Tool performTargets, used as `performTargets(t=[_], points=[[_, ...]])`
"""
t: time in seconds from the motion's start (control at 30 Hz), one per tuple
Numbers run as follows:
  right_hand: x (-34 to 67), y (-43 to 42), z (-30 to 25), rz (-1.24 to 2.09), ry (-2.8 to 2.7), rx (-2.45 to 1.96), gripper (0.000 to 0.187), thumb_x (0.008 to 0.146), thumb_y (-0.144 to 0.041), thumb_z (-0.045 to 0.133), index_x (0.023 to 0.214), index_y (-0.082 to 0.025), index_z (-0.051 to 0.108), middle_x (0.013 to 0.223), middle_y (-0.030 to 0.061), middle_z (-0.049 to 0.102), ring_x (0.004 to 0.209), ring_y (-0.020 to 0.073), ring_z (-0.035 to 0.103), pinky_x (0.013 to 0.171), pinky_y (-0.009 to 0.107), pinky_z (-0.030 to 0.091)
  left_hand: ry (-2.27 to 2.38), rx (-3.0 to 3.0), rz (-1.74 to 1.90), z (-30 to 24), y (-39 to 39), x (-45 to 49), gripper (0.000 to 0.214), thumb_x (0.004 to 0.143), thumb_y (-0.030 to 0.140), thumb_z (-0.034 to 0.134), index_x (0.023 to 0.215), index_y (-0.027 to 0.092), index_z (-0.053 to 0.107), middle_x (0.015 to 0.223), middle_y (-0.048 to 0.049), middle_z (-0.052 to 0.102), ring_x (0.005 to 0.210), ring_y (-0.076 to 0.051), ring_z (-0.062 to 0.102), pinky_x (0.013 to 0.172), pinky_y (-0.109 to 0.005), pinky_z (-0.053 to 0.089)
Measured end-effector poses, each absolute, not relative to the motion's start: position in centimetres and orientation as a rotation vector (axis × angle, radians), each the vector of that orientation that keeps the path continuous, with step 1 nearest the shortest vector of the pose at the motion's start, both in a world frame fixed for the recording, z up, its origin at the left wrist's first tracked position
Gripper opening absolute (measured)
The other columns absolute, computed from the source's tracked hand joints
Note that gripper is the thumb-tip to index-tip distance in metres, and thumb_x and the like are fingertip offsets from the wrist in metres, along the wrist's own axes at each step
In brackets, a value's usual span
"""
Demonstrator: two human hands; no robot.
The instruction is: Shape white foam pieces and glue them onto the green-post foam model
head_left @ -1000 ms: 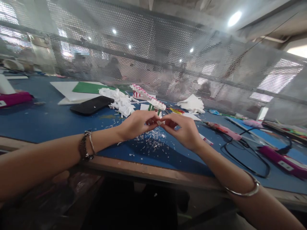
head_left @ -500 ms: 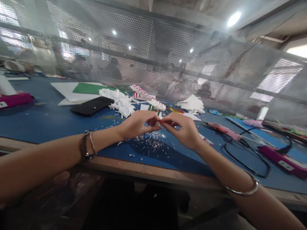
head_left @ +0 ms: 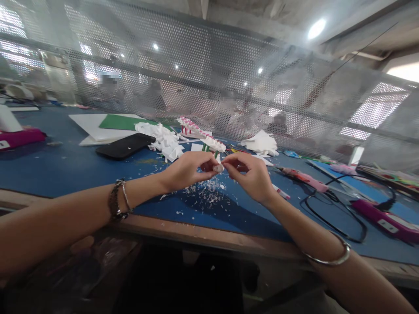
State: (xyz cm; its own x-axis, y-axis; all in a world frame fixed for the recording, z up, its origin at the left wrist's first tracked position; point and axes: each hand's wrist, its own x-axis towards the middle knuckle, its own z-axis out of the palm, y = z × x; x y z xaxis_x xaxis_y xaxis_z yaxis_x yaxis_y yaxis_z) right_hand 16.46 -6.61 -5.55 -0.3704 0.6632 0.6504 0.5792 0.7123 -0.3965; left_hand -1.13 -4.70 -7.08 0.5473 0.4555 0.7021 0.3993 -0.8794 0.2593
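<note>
Between thumb and fingers, my left hand (head_left: 190, 171) pinches a small white piece (head_left: 218, 167), perhaps paper or foam; its exact kind is too small to tell. My right hand (head_left: 250, 175) is closed in a pinch at the piece's right edge, its fingertips at or very near it. Whether they grip it I cannot make out. Behind the hands stands a row of small white flower-like pieces on green stems (head_left: 212, 143). Farther back runs a row with pink-marked tops and red stems (head_left: 190, 125). White scraps (head_left: 209, 192) are scattered on the blue tabletop below.
A black phone (head_left: 126, 146) lies left, beside crumpled white pieces (head_left: 160, 137) and white and green sheets (head_left: 121, 122). To the right are a pink glue gun (head_left: 304, 179), its black cable, and a magenta power strip (head_left: 382, 218). A perforated metal screen (head_left: 196, 65) stands behind.
My right fingertips have drawn slightly back to the right from my left ones, so more of the white piece shows. My left hand stays nearly in place.
</note>
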Motion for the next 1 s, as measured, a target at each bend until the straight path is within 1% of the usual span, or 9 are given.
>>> performTargets(t=[0.13, 0.23, 0.37, 0.43, 0.57, 0.73, 0.8, 0.9, 1.0], points=[[16.75, -6.21, -5.52, 0.139, -2.014, -0.965, 0.012, 0.073, -0.027, 0.050, 0.076, -0.017, 0.055, 0.065, -0.0007, 0.056, 0.055, 0.0071, 0.050, 0.051, 0.021, 0.043, 0.720, 2.706, 1.228, -7.09, -4.72, -1.18, 0.011, 0.074, 0.022, 0.050, 0.079, 0.014, 0.056, 0.063, 0.0005, 0.061, 0.057, -0.007, 0.054, 0.057, -0.017, 0.042], [16.92, -5.94, -5.49, 0.147, -2.002, -0.983, 0.010, 0.071, -0.028, 0.053, 0.073, -0.017, 0.052, 0.063, -0.0020, 0.054, 0.054, 0.0069, 0.049, 0.050, 0.021, 0.042, 0.722, 2.695, 1.240, -7.13, -4.71, -1.20, 0.012, 0.075, 0.023, 0.050, 0.080, 0.014, 0.056, 0.065, 0.0003, 0.061, 0.057, -0.007, 0.054, 0.058, -0.017, 0.042], [16.88, -6.02, -5.41, 0.280, -1.995, -1.021, 0.019, 0.072, -0.034, 0.054, 0.070, -0.018, 0.045, 0.055, -0.0033, 0.053, 0.045, 0.0068, 0.050, 0.047, 0.022, 0.041, 0.726, 2.665, 1.265, -7.12, -4.67, -1.23, 0.012, 0.075, 0.025, 0.052, 0.079, 0.014, 0.056, 0.065, 0.0008, 0.060, 0.057, -0.006, 0.054, 0.057, -0.016, 0.041], [16.83, -6.17, -5.36, 0.317, -1.994, -1.038, 0.021, 0.075, -0.037, 0.050, 0.070, -0.019, 0.041, 0.052, -0.0038, 0.052, 0.042, 0.0070, 0.049, 0.044, 0.022, 0.039, 0.736, 2.644, 1.258, -7.17, -4.60, -1.25, 0.012, 0.075, 0.025, 0.053, 0.079, 0.014, 0.056, 0.063, 0.0014, 0.060, 0.056, -0.006, 0.054, 0.057, -0.016, 0.041], [16.87, -6.36, -5.34, 0.275, -2.055, -1.070, 0.022, 0.082, -0.037, 0.039, 0.069, -0.020, 0.036, 0.048, -0.0046, 0.052, 0.038, 0.0063, 0.048, 0.043, 0.021, 0.036, 0.748, 2.620, 1.248, -7.35, -4.42, -1.29, 0.013, 0.074, 0.024, 0.055, 0.081, 0.013, 0.057, 0.063, 0.0016, 0.060, 0.056, -0.006, 0.054, 0.057, -0.016, 0.042], [17.06, -6.39, -5.33, 0.191, -2.182, -1.080, 0.030, 0.085, -0.037, 0.031, 0.062, -0.020, 0.035, 0.045, -0.0050, 0.051, 0.036, 0.0047, 0.044, 0.047, 0.022, 0.036, 0.711, 2.614, 1.237, -7.36, -4.39, -1.27, 0.015, 0.074, 0.024, 0.053, 0.083, 0.013, 0.057, 0.064, 0.0009, 0.061, 0.056, -0.006, 0.054, 0.057, -0.017, 0.042], [17.05, -6.35, -5.29, 0.144, -2.217, -1.090, 0.031, 0.085, -0.037, 0.032, 0.058, -0.020, 0.035, 0.044, -0.0049, 0.049, 0.038, 0.0051, 0.044, 0.049, 0.023, 0.036, 0.700, 2.613, 1.226, -7.29, -4.41, -1.27, 0.014, 0.073, 0.023, 0.053, 0.083, 0.014, 0.057, 0.065, 0.0007, 0.061, 0.056, -0.006, 0.054, 0.057, -0.017, 0.042], [16.97, -6.21, -5.29, 0.130, -2.162, -1.110, 0.022, 0.080, -0.034, 0.041, 0.064, -0.021, 0.035, 0.049, -0.0050, 0.049, 0.043, 0.0067, 0.046, 0.049, 0.023, 0.035, 0.688, 2.616, 1.203, -7.22, -4.43, -1.29, 0.013, 0.073, 0.020, 0.053, 0.083, 0.014, 0.057, 0.066, 0.0008, 0.062, 0.058, -0.007, 0.054, 0.058, -0.017, 0.042], [16.93, -6.07, -5.37, 0.183, -2.112, -1.077, 0.014, 0.077, -0.028, 0.045, 0.070, -0.020, 0.036, 0.057, -0.0035, 0.052, 0.049, 0.0076, 0.050, 0.051, 0.023, 0.038, 0.674, 2.613, 1.200, -7.17, -4.42, -1.30, 0.012, 0.072, 0.019, 0.053, 0.083, 0.015, 0.057, 0.068, 0.0007, 0.062, 0.058, -0.007, 0.054, 0.058, -0.017, 0.043]])
